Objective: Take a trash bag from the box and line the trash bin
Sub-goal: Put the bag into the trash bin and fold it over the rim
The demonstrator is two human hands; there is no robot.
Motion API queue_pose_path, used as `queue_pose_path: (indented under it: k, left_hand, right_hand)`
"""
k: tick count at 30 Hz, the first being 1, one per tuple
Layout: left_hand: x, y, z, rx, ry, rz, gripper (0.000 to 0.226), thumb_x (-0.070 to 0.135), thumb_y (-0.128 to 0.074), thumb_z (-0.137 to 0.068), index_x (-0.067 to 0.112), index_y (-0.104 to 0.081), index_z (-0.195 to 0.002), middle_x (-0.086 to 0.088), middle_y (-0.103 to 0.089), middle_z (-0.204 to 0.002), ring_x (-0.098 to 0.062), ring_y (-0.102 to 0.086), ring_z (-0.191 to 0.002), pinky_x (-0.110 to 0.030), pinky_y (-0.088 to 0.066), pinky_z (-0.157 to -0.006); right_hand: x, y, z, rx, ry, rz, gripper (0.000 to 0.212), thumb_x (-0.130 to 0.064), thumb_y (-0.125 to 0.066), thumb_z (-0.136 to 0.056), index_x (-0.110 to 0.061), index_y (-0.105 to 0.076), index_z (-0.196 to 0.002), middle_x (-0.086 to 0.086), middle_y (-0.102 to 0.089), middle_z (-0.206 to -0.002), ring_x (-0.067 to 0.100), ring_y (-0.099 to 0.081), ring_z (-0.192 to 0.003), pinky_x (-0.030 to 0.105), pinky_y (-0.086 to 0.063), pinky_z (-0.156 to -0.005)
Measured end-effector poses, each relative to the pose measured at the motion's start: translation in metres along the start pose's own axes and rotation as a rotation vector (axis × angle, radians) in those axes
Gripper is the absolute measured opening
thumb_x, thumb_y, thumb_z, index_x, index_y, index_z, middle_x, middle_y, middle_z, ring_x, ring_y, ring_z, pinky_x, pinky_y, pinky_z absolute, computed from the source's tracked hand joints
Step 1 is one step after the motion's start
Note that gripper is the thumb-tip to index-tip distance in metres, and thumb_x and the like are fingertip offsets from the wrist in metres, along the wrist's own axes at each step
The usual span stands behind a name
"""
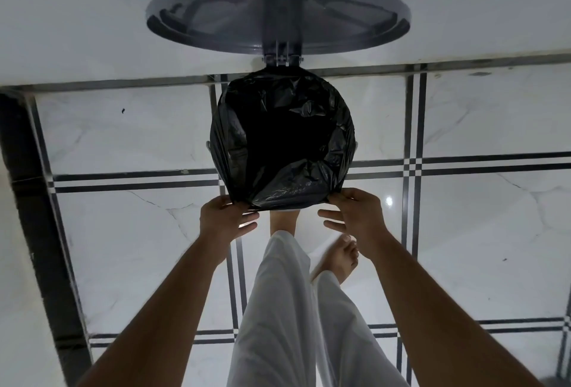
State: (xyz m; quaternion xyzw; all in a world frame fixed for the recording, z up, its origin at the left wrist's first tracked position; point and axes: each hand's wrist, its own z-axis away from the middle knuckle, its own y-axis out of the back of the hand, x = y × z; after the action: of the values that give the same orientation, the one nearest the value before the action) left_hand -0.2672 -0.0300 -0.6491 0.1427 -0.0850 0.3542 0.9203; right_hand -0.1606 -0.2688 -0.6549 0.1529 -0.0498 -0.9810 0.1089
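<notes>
Both your left hand (227, 213) and right hand (355, 212) pinch the crinkled black plastic trash bag (282, 139) at six o'clock; tugging harder could tear it off the round trash bin (356, 145) rim.

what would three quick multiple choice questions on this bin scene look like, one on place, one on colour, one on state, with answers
1. Where do the two hands grip the trash bag?
A. at its near edge, by the person's foot
B. at its far edge, by the hinge
C. deep inside it

2. What colour is the bag?
A. white
B. black
C. blue

3. How does the bin lid stand?
A. shut over the bag
B. lying on the floor
C. swung up and open against the wall

Answers:
1 A, the left hand and right hand pinch the near corners of the bag's edge, just above the bare foot.
2 B, the plastic is glossy black against the white tiled floor.
3 C, the round grey lid stands raised behind the hinge, its underside facing the camera.
</notes>
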Motion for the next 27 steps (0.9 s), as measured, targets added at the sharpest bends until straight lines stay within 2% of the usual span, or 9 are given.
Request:
queue_pose_path:
  k: [3, 5, 7, 11, 14, 18, 20, 23, 27]
  left_hand:
    - [-0.004, 0.004, -0.006, 0.053, -0.116, -0.324, 0.014, 0.012, -0.075, -0.101, 0.002, -0.072, -0.111, -0.015, -0.082, -0.095, -0.028, -0.084, -0.075, -0.035, -0.068, -0.064]
    - [-0.009, 0.005, -0.009, 0.108, -0.213, -0.536, 0.019, 0.025, -0.074, -0.101, 0.005, -0.074, -0.103, -0.011, -0.082, -0.09, -0.028, -0.082, -0.071, -0.034, -0.068, -0.062]
    - [-0.015, 0.008, -0.012, 0.131, -0.261, -0.614, 0.029, 0.034, -0.073, -0.102, 0.006, -0.073, -0.094, -0.008, -0.08, -0.08, -0.03, -0.079, -0.067, -0.031, -0.064, -0.057]
    - [-0.022, 0.009, -0.022, 0.157, -0.317, -0.738, 0.039, 0.042, -0.065, -0.106, 0.008, -0.07, -0.088, -0.005, -0.078, -0.074, -0.018, -0.073, -0.053, -0.031, -0.06, -0.059]
    - [-0.023, 0.006, -0.028, 0.178, -0.332, -0.858, 0.04, 0.041, -0.054, -0.109, 0.011, -0.069, -0.088, -0.002, -0.078, -0.076, -0.017, -0.074, -0.052, -0.026, -0.056, -0.058]
    - [-0.022, 0.0, -0.03, 0.199, -0.255, -0.739, 0.033, 0.03, -0.058, -0.106, 0.008, -0.072, -0.084, -0.01, -0.078, -0.074, -0.017, -0.071, -0.045, -0.027, -0.06, -0.051]
    - [-0.023, -0.001, -0.029, 0.206, -0.221, -0.681, 0.035, 0.03, -0.062, -0.106, 0.005, -0.072, -0.083, -0.013, -0.078, -0.073, -0.017, -0.068, -0.041, -0.024, -0.056, -0.043]
    - [-0.025, -0.002, -0.031, 0.244, -0.221, -0.724, 0.042, 0.037, -0.064, -0.106, 0.003, -0.073, -0.084, -0.01, -0.077, -0.07, -0.014, -0.069, -0.04, -0.024, -0.057, -0.047]
    - [-0.022, -0.005, -0.034, 0.199, -0.141, -0.567, 0.029, 0.024, -0.069, -0.105, -0.001, -0.072, -0.089, -0.016, -0.076, -0.079, -0.021, -0.066, -0.049, -0.024, -0.053, -0.044]
  right_hand:
    - [0.0, 0.004, -0.006, 0.067, 0.057, 0.227, 0.014, -0.021, -0.083, -0.099, -0.007, -0.08, -0.097, 0.005, -0.087, -0.092, 0.028, -0.086, -0.08, 0.047, -0.069, -0.084]
    - [0.002, 0.003, -0.009, 0.104, 0.105, 0.336, 0.022, -0.029, -0.087, -0.097, -0.012, -0.08, -0.086, 0.001, -0.085, -0.082, 0.022, -0.084, -0.071, 0.043, -0.067, -0.079]
    - [0.003, -0.001, -0.012, 0.107, 0.126, 0.359, 0.023, -0.03, -0.086, -0.097, -0.012, -0.08, -0.084, 0.0, -0.085, -0.081, 0.02, -0.083, -0.068, 0.042, -0.066, -0.078]
    - [0.001, -0.009, -0.012, 0.027, 0.049, 0.155, 0.016, -0.02, -0.078, -0.104, -0.004, -0.078, -0.104, 0.007, -0.087, -0.098, 0.028, -0.086, -0.085, 0.042, -0.069, -0.083]
    - [0.007, -0.008, -0.007, -0.034, -0.013, -0.048, 0.014, -0.018, -0.071, -0.109, -0.008, -0.077, -0.117, 0.005, -0.087, -0.108, 0.028, -0.086, -0.094, 0.043, -0.069, -0.089]
    - [0.02, -0.009, 0.001, -0.105, -0.069, -0.317, 0.023, -0.015, -0.065, -0.113, -0.008, -0.074, -0.132, 0.01, -0.084, -0.125, 0.033, -0.083, -0.114, 0.051, -0.065, -0.102]
    - [0.026, -0.01, 0.005, -0.122, -0.071, -0.394, 0.023, -0.017, -0.066, -0.113, -0.007, -0.073, -0.133, 0.011, -0.083, -0.127, 0.033, -0.082, -0.117, 0.05, -0.064, -0.103]
    - [0.028, -0.012, 0.008, -0.143, -0.08, -0.458, 0.023, -0.022, -0.067, -0.112, -0.008, -0.074, -0.129, 0.008, -0.084, -0.126, 0.029, -0.081, -0.118, 0.047, -0.063, -0.105]
    - [0.028, -0.015, 0.004, -0.14, -0.189, -0.524, 0.021, -0.025, -0.068, -0.111, -0.014, -0.077, -0.127, 0.002, -0.084, -0.127, 0.023, -0.079, -0.121, 0.043, -0.065, -0.1]
